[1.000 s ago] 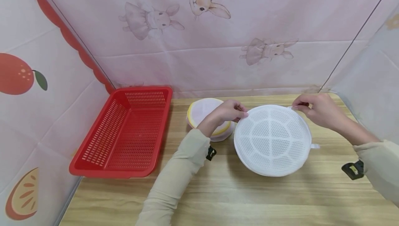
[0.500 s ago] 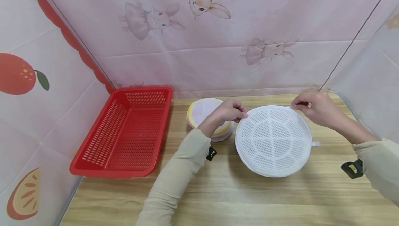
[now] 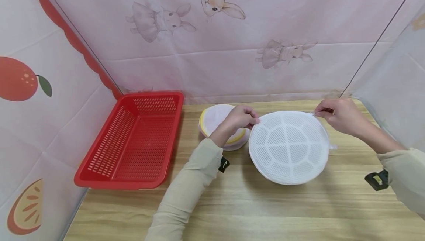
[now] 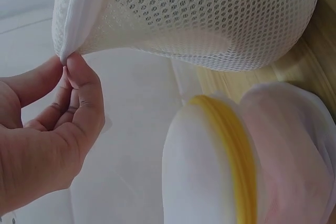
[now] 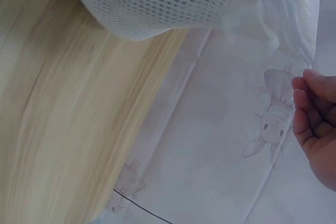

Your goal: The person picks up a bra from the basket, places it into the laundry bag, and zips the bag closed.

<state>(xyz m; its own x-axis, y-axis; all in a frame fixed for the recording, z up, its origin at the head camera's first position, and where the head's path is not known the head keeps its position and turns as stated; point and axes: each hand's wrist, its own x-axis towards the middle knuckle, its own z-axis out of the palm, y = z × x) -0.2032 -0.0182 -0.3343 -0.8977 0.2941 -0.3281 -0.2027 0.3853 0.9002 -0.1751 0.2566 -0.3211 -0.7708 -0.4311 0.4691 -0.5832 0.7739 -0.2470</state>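
Observation:
A round white mesh laundry bag (image 3: pixel 289 147) is held up and tilted above the right half of the wooden table, its flat panel facing me. With thumb and fingertips, my left hand (image 3: pixel 240 117) pinches the bag's rim at its far left. The left wrist view shows that same hand (image 4: pixel 58 114) gripping the rim's seam. My right hand (image 3: pixel 338 113) pinches the far right of the rim. In the right wrist view, the cloth narrows to a point at the right hand's (image 5: pixel 317 114) fingertips; what small part they hold is too small to tell.
A second mesh bag (image 3: pixel 216 113), pale pink with a yellow band, sits behind my left forearm, partly covered by it. A red plastic basket (image 3: pixel 172 148) stands at the left. The wooden table (image 3: pixel 252 211) meets a printed cloth wall (image 3: pixel 232 75) at the back.
The white laundry bag has shifted slightly left and up over the last half second. My left hand has moved a little left and my right hand a little right; both keep hold.

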